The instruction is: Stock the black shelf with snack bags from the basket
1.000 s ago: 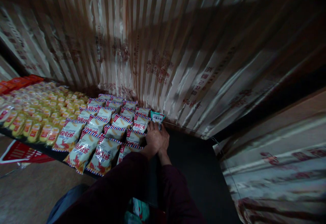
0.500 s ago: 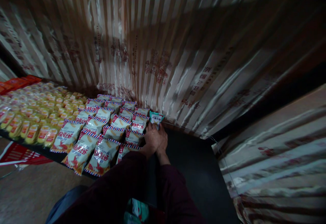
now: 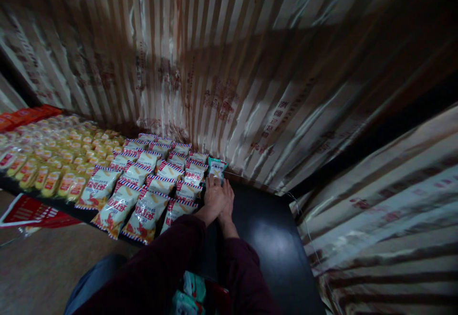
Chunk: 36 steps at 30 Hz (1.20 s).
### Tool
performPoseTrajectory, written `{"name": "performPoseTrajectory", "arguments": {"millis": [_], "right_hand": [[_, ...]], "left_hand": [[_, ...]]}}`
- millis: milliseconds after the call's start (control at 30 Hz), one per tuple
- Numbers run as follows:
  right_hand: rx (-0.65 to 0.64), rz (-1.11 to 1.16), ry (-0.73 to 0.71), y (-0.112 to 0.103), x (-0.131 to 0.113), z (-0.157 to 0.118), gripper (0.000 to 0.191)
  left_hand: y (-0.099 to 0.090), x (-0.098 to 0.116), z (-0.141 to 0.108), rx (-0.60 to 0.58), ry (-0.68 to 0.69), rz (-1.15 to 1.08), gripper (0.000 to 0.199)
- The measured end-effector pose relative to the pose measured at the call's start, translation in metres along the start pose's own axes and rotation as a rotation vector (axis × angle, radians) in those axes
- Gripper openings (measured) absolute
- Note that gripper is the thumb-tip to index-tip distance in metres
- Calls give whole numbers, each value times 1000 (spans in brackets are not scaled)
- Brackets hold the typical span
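A small green and white snack bag [image 3: 216,166] stands at the back of the black tabletop, at the right end of the rows of bags. My left hand [image 3: 213,199] lies with its fingers over the lower front of this bag. Close beside it, partly overlapped by it, my right hand [image 3: 226,206] has its fingers along the bag's lower right side. Both hold the bag between them, and its bottom is hidden. Just left of my hands stand several white snack bags [image 3: 149,212] with red lettering and striped edges.
Yellow wrapped snacks [image 3: 50,181] fill the left part of the black table [image 3: 272,253], with orange packs [image 3: 26,117] beyond. Below its edge is a red basket [image 3: 43,212]. More green bags [image 3: 189,298] lie under my arms. Printed sheeting [image 3: 229,67] hangs behind; a thin wire [image 3: 257,180] runs along the back.
My fingers have straightened a little on the green bag, and more of its front shows. The view has shifted slightly; the other bags keep their places.
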State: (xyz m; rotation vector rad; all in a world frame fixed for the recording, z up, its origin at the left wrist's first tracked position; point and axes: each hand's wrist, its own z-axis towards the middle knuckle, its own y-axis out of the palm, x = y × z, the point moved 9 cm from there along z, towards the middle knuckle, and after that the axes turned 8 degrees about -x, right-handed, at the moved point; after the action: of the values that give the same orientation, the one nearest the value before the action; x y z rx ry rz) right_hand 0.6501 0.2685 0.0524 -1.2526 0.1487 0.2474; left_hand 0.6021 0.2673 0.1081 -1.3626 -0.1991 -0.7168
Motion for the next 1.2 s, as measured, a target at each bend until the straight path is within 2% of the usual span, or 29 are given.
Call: {"name": "performPoseTrajectory", "arguments": {"millis": [100,200,300,467,600,833,1067,1200], "right_hand": [[14,-25,-51,-8,-5,-2,50],[15,9,-67,-17,-6,6,52],[-24,56,-67,-24,-4,18,55],[-214,102,-47,-12,-2,31,54],[-213,78,-88,-7,-5,29,56],[-65,95,-116,-14,-5,12,56],[-40,107,112,-9,5,-30,53],[3,150,81,-11,1,-51,52]], "left_hand": [[2,1,-4,-17,-73,29,58],[-2,0,-1,-75,-20,79,53],[-7,-12,4,-106,-17,83,46],[-5,-19,9,-107,-4,-16,41],[-4,-17,7,-101,-8,-53,40],[-14,-15,-4,-109,-32,-152,46],[-12,4,-30,-141,-84,-233,52],[-11,11,-52,-130,-119,-246,51]]}}
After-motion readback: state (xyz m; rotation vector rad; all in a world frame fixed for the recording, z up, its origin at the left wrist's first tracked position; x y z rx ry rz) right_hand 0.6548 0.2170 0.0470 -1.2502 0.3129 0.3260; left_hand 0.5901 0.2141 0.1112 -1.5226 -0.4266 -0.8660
